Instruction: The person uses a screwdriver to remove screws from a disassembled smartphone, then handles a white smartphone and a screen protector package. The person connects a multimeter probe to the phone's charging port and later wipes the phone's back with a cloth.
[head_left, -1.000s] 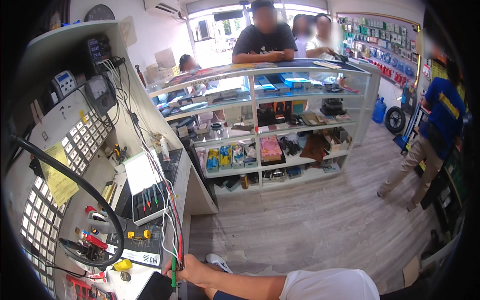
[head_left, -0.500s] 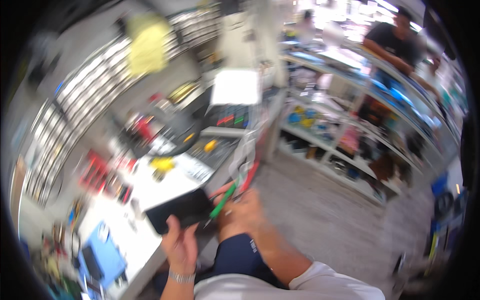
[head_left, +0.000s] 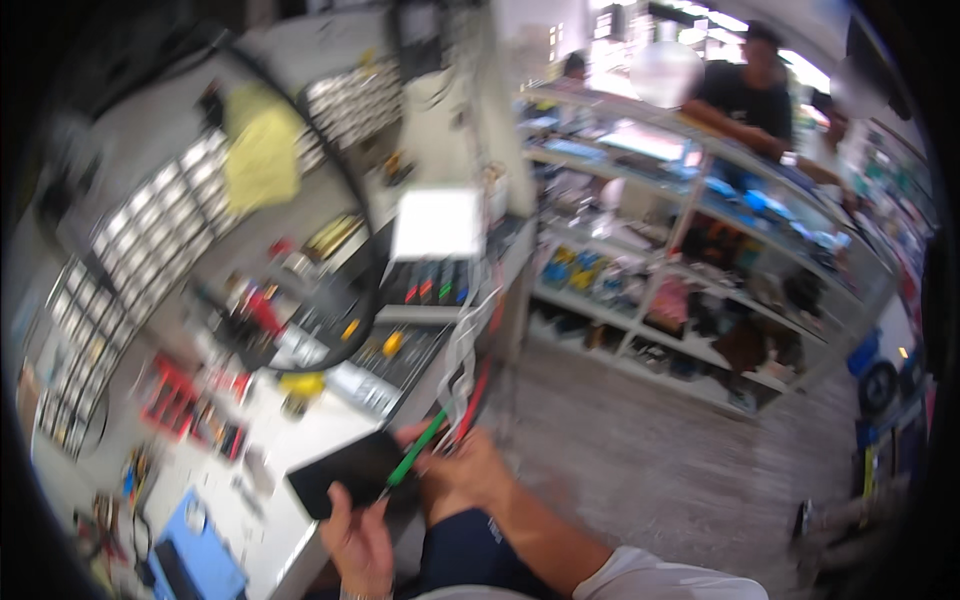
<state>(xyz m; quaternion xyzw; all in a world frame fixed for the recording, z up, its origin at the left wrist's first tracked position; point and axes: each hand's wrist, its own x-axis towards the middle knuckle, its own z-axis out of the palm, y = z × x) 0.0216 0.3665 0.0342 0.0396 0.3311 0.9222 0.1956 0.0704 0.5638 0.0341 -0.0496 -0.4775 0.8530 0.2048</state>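
Both forearms rise from the lower edge, the left hand (head_left: pixel 357 535) low with fingers curled in a grip, the right hand (head_left: pixel 455 470) just above it, closed

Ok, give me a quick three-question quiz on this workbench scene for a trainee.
1. True or false: the left hand holds a black phone at the edge of the bench.
2. Which colour is the handle of the tool at the right hand? A) green B) yellow C) white
3. Fill in: the blue mat lies on the bench to the person's ____ of the phone.

Key: 1 true; 2 A; 3 left.
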